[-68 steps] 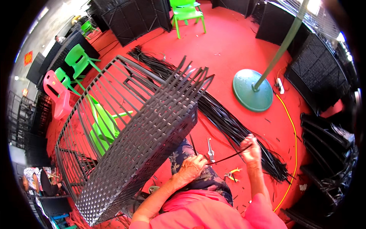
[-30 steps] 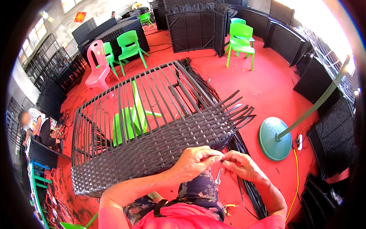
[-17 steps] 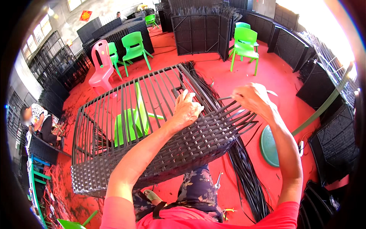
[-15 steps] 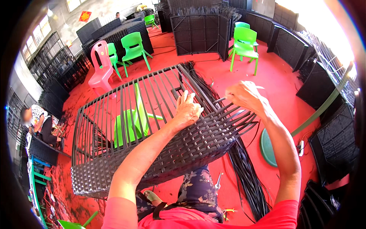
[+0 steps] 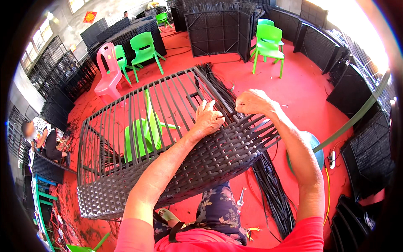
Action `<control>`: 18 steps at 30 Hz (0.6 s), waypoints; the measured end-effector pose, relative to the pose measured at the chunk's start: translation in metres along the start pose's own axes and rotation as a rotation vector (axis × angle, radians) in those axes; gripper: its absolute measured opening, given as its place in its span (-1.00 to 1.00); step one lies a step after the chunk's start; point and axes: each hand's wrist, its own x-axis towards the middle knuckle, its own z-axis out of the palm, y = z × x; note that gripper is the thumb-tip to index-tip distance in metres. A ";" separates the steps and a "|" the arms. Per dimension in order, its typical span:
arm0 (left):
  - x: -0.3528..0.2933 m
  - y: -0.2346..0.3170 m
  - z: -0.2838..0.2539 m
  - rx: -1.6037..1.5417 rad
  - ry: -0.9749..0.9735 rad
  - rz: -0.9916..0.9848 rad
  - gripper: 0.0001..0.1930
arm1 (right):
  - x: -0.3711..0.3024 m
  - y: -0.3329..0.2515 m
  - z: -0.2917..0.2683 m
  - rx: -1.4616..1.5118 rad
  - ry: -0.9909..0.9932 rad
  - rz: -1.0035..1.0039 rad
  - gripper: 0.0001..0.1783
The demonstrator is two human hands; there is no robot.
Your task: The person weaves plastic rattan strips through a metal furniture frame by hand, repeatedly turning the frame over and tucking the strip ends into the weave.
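Observation:
A black frame with slats [image 5: 138, 105] lies in front of me, its near side covered in woven black wicker [image 5: 197, 161]. My left hand [image 5: 208, 119] rests where the weave meets the bare slats, two fingers stretched out and apart, the thumb side toward the right end. Just to its right, my right hand [image 5: 253, 102] is closed in a pinch on a dark wicker strip above the frame's right edge. Most of that strip is hidden by the fingers. Several loose strip ends [image 5: 268, 136] stick out from the weave below my right forearm.
A bundle of long black strips [image 5: 275, 201] lies on the red floor beside the frame. A green chair [image 5: 145, 134] shows through the slats. A round green base [image 5: 308, 147] stands right, partly behind my forearm. Another person [image 5: 46, 136] sits far left.
My right hand has moved left, closer to the frame's edge and my left hand. My left hand stays nearly in place. The view has shifted slightly.

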 end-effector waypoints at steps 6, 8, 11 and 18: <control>0.003 0.001 -0.008 -0.224 -0.003 -0.011 -0.79 | 0.008 0.010 0.012 0.045 -0.070 0.019 -0.81; 0.001 -0.003 -0.014 -0.425 -0.029 0.007 -0.81 | 0.002 0.007 0.012 0.070 -0.035 0.008 -0.81; -0.015 0.010 -0.029 -0.189 0.203 0.021 -0.79 | 0.003 0.001 0.020 0.110 0.049 -0.088 -0.80; -0.038 0.004 -0.047 -0.370 0.085 -0.016 -0.78 | -0.005 -0.032 0.025 0.410 -0.117 -0.143 -0.67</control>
